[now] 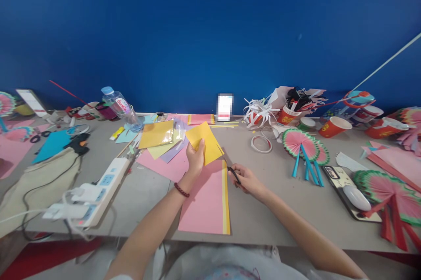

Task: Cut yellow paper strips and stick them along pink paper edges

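Observation:
My left hand (196,157), with a beaded bracelet at the wrist, pinches a sheet of yellow paper (207,135) above the table. A narrow slit runs near the paper's right edge. Black-handled scissors (234,174) are in my right hand (247,180), fingers closed round the handles. Their blades point at the paper's lower right corner; whether they touch it I cannot tell. Below both hands lies a pink sheet (205,203) with pale and yellow bands along its right side.
Left are a power strip (107,190), a tilted water bottle (121,106), a black glue gun (77,141) and packs of coloured paper (156,134). Behind stands a lit phone (224,108). Right are tape rolls (261,144), paper fans (301,145), red cups (334,127) and a mouse (356,197).

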Motion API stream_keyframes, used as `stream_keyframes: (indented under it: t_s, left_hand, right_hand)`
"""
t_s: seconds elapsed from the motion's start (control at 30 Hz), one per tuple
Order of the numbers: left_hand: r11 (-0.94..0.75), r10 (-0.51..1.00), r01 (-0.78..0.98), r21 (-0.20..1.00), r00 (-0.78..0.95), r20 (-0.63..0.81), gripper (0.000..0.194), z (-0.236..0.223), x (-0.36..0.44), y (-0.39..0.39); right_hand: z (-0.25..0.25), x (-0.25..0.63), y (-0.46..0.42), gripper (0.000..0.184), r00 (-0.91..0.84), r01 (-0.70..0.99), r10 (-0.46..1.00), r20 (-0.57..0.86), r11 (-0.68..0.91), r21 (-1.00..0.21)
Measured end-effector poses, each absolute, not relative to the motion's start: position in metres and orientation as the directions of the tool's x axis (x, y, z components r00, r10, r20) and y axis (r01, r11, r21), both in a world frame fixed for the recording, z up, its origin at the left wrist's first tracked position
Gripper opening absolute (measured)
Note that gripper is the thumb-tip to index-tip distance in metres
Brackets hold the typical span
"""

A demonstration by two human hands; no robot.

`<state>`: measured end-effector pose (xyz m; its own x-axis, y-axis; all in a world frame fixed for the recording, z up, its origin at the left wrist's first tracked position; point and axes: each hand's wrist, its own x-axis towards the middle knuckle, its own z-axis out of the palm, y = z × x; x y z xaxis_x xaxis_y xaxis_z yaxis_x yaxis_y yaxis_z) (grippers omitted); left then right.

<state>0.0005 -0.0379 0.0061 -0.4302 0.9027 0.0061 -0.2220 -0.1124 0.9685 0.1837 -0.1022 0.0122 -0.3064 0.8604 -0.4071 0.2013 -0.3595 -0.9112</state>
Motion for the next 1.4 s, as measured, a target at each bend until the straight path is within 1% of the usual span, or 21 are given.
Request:
stream_keyframes:
  t_s: [0.37,0.53,0.7,1.07,1.2,1.4]
  left_hand:
    - [-0.124,0.914,-0.253,0.959,-0.407,0.011,0.040,0.0088,0.0047,-0.0416]
    - [-0.129,0.911,-0.259,0.957,-0.412,0.011,0.036,0.0112,0.0053,-0.0425]
    - [-0.140,0.908,-0.230,0.963,-0.417,0.032,0.034,0.0144,0.0058,-0.0438]
    - [-0.129,0.911,-0.217,0.968,-0.412,0.029,0.035,0.0090,0.0035,-0.0419]
    - [-0.131,0.904,-0.218,0.967,-0.428,0.026,0.038,0.0065,0.0027,-0.0403]
    - [-0.153,0.903,-0.202,0.968,-0.427,0.053,0.036,0.0078,0.0030,-0.0397]
  right_hand:
    - [0.0093,0.1839,-0.0998,0.040,-0.319,0.213,0.861,-0.395,-0.341,-0.916]
    - [0.0088,0.1838,-0.1004,0.040,-0.321,0.222,0.859,-0.399,-0.341,-0.913]
    - [0.0087,0.1840,-0.1002,0.040,-0.322,0.213,0.858,-0.399,-0.345,-0.914]
    - [0.0057,0.1842,-0.0997,0.039,-0.300,0.246,0.864,-0.404,-0.339,-0.908]
    - [0.0022,0.1852,-0.0990,0.040,-0.300,0.245,0.868,-0.396,-0.331,-0.911]
    - [0.0014,0.1847,-0.0996,0.039,-0.290,0.227,0.876,-0.386,-0.329,-0.917]
